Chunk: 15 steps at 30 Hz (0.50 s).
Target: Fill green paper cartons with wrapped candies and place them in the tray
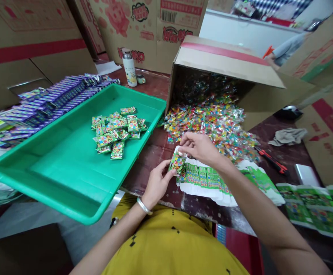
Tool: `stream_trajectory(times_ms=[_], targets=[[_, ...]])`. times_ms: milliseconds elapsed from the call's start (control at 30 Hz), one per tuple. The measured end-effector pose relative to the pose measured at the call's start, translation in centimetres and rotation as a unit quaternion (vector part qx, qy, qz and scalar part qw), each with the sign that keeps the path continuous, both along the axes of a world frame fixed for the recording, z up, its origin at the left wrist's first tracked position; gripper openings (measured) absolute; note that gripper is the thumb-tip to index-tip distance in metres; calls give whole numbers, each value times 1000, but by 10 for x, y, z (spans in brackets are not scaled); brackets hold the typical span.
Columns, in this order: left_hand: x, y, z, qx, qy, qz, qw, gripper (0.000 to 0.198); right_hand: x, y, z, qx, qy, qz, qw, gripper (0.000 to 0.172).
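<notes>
My left hand is closed around a small green candy box with a colourful printed front. The box stands tilted, with a white flap up at its top end. Over that top end my right hand bends down, its fingertips pinched together; what they hold, if anything, is hidden. Beneath my right forearm lies a fanned row of flat green and white cartons. Just behind the right hand spreads a heap of small clear-wrapped coloured candies, spilling from a cardboard box on its side.
At left, a green tray holds a pile of filled-looking small boxes. Purple boxes are stacked behind it. A flask and a cup stand at the back. Red-black cutters and a cloth lie right. Another person's arm shows beyond.
</notes>
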<state>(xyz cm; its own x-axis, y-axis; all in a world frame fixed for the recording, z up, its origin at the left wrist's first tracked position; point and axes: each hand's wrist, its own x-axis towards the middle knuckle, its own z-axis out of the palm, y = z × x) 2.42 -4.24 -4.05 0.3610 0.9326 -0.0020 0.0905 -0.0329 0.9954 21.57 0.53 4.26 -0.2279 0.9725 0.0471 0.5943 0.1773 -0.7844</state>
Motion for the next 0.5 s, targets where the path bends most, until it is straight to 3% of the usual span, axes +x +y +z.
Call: stream_trajectory(times_ms=[100,200,267,333,500], targets=[[4,-2,-1,-34,-84,5,996,33,-6,-3,-8,107,-85,-19,990,13],[7,-4,1,-45,-137,24,989,57,-9,-9,-12,154,-100,32,982,21],[7,-6,5,-51,-156,26,986,67,-10,-15,-12,141,-53,51,987,26],[5,-6,9,-55,-169,22,984,67,-10,-23,-15,115,24,19,993,22],[4,-6,17,-56,-170,-8,984,46,-13,-44,-38,48,155,-53,985,15]])
